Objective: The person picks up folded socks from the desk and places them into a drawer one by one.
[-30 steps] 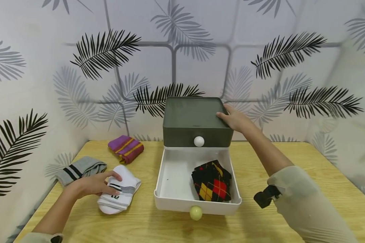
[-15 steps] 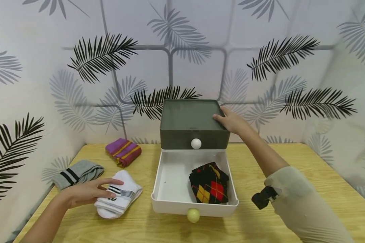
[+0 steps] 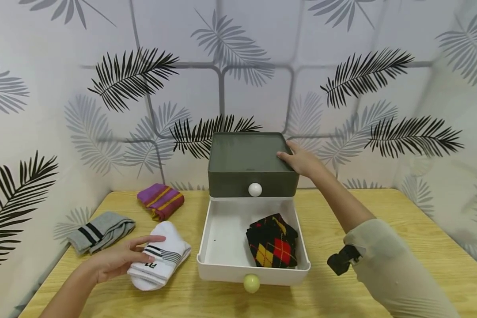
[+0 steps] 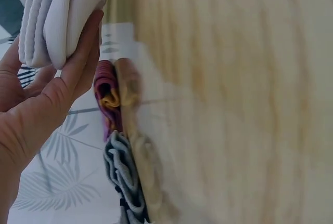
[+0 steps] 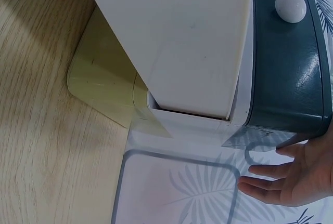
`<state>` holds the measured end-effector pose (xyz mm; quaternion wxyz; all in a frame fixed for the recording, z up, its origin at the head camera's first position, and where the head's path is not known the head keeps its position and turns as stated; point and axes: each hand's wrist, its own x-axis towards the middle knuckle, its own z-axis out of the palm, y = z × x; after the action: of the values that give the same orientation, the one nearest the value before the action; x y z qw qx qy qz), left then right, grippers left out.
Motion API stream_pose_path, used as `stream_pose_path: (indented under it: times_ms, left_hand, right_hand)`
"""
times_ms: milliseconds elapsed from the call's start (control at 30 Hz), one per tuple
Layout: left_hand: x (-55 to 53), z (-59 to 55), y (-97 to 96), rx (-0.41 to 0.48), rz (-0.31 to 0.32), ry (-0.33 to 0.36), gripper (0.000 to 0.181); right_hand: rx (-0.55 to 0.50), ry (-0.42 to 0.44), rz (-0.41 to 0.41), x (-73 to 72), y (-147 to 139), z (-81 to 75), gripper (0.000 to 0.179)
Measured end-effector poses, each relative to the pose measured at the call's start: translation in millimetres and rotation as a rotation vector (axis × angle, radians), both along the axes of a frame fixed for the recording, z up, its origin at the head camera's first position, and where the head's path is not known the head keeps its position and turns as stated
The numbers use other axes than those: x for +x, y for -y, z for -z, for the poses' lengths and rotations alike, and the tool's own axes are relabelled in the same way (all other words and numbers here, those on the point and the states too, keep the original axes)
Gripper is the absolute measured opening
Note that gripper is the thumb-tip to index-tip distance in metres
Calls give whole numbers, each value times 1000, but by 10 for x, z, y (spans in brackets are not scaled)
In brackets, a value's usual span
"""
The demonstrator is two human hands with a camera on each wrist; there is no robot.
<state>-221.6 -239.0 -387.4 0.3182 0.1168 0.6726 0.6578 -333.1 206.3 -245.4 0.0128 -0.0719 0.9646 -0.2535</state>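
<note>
My left hand (image 3: 117, 260) pinches a folded pair of white socks (image 3: 164, 258) with dark stripes, thumb on the near side and fingers over the top. The left wrist view shows the socks (image 4: 67, 21) raised off the wooden table. My right hand (image 3: 304, 161) rests on the right edge of a small drawer box with a dark green top (image 3: 246, 152). Its thumb lies on the top, and in the right wrist view the fingers (image 5: 268, 182) extend loosely beside the box. Below, a white drawer (image 3: 224, 238) stands pulled out, holding black, red and yellow argyle socks (image 3: 273, 243).
Folded grey socks (image 3: 103, 232) with black stripes lie at the left of the table (image 3: 342, 265). Behind them are purple and maroon striped socks (image 3: 161, 202). A yellow-green knob (image 3: 251, 283) juts from the drawer front, a white knob (image 3: 255, 190) from the green part.
My left hand has taken hold of the white socks and lifted them slightly, shifting them a little to the right. My right hand has stayed on the box.
</note>
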Motion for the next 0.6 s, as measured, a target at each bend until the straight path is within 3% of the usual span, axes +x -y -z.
stream_pose_path:
  times_ms: [233, 433, 600]
  left_hand:
    - [68, -224, -9, 36, -68, -69, 55]
    - [158, -409, -129, 147, -129, -103, 54]
    - [247, -569, -311, 254, -105, -132, 43]
  right_hand:
    - [-20, 3, -1, 0, -8, 11, 67]
    - [-18, 1, 3, 3, -8, 4, 67]
    - [-13, 3, 10, 11, -5, -9, 67]
